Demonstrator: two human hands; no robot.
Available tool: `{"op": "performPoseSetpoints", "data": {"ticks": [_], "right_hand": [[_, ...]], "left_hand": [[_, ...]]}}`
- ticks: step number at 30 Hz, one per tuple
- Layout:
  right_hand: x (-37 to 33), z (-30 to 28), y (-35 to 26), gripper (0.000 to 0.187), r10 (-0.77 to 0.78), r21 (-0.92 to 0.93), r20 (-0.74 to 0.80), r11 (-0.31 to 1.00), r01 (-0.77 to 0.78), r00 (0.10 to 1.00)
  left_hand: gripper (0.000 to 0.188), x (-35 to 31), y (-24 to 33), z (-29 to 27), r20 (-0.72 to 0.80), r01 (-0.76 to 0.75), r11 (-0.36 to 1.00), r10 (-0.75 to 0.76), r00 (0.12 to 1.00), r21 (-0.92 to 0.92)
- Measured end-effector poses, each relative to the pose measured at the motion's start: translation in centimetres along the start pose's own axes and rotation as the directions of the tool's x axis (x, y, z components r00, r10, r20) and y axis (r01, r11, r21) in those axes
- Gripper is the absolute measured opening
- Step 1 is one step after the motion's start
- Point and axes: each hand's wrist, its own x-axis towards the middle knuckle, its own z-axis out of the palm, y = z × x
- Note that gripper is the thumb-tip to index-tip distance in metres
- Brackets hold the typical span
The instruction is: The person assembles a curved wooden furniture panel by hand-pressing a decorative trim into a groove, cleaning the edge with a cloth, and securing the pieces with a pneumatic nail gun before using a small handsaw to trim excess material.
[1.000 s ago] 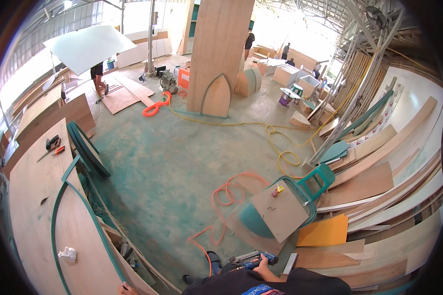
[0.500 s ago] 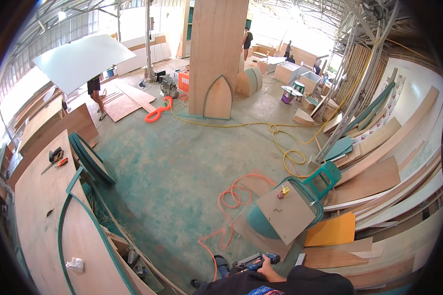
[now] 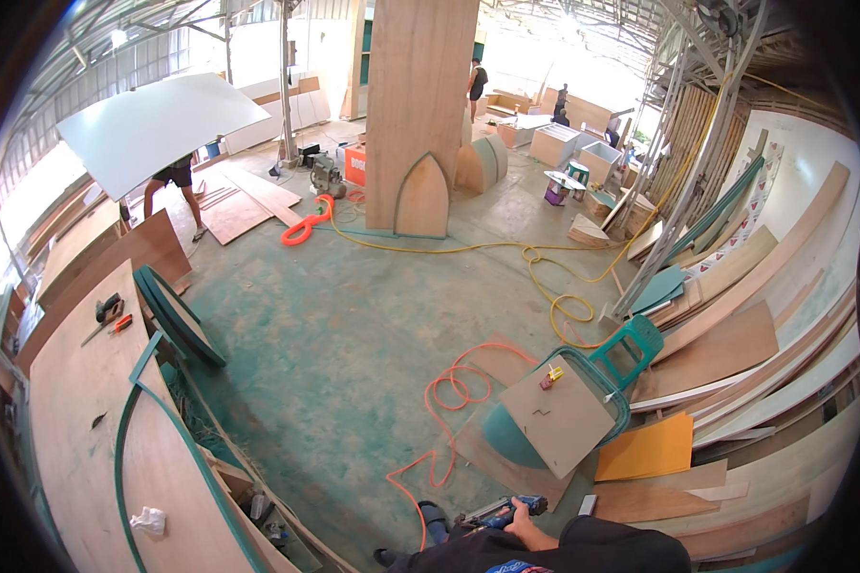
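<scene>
Clasping a blue nailer (image 3: 490,514), the right grip (image 3: 526,529) is curled.

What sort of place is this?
Most likely a woodworking workshop: wooden boards are piled along the right side, a tall wooden panel stands across the floor, and the person's right hand holds what looks like a nail gun.
</scene>
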Motion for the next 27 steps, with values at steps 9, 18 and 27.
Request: {"op": "performPoseSetpoints", "data": {"ticks": [9, 18, 27], "right_hand": [[2.6, -2.4, 0.3, 0.048, -0.066, 0.006, 0.045, 0.998, 0.066, 0.997], [0.2, -0.6, 0.0, 0.046, 0.030, -0.017, 0.023, 0.999, -0.029, 0.999], [4.4, -1.3, -1.8, 0.054, -0.021, -0.031, 0.029, 0.999, 0.022, 0.999]], "left_hand": [[0.014, 1.2, 0.1, -0.3, 0.073, -0.007, 1.000, 0.006, 0.997, 0.013], [0.017, 4.1, -2.3, -2.9, 0.174, -0.012, 0.997, 0.026, 0.984, -0.079], [0.052, 1.2, -1.1, -1.7, 0.090, -0.241, 0.860, 0.224, 0.970, 0.450]]}}
